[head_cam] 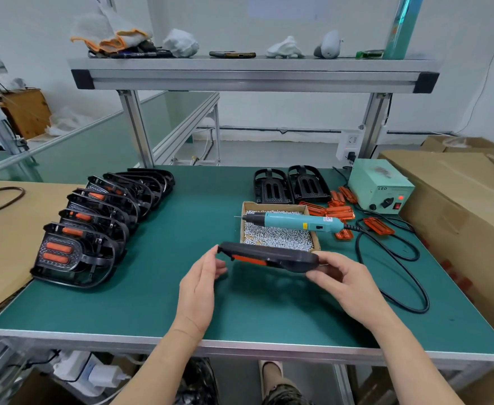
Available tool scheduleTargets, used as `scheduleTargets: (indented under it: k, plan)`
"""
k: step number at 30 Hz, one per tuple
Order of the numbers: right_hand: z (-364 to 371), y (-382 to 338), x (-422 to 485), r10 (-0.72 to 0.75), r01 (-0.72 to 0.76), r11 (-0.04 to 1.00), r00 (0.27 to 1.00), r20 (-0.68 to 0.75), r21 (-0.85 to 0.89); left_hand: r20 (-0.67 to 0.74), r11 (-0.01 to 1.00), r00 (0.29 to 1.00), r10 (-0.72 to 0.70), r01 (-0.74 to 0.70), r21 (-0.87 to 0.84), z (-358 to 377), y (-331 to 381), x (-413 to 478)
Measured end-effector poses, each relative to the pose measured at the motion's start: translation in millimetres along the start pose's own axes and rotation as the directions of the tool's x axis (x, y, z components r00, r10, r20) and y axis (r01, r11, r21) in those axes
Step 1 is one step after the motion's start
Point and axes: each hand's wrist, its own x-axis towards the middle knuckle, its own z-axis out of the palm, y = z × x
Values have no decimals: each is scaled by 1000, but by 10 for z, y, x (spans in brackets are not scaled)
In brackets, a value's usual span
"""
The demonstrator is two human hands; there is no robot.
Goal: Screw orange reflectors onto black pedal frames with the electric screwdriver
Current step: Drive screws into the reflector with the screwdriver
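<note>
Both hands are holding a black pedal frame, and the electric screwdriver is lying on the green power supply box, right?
Not quite. The head view shows the electric screwdriver lying across the cardboard tray of screws, not on the green power supply box. The left hand and right hand do hold the black pedal frame.

Front of the desk was open mat; pedal row crowded the left, screw box and cable the right.
</note>
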Motion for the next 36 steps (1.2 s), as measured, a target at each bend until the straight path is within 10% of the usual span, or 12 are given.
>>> scheduleTargets:
  k: [11, 21, 36]
  plan:
    - [510, -191, 199, 81, -106, 875, 994, 73, 472, -22, 1000, 1000, -16, 16, 11, -15, -21, 46]
    - [763, -128, 348, 179, -200, 871, 980, 89, 450, 130, 999, 991, -39, 38, 9, -49, -14, 34]
    - [893, -120, 359, 70, -103, 975, 983, 168, 198, -218, 905, 880, -422, 393, -164, -37, 263, 1216]
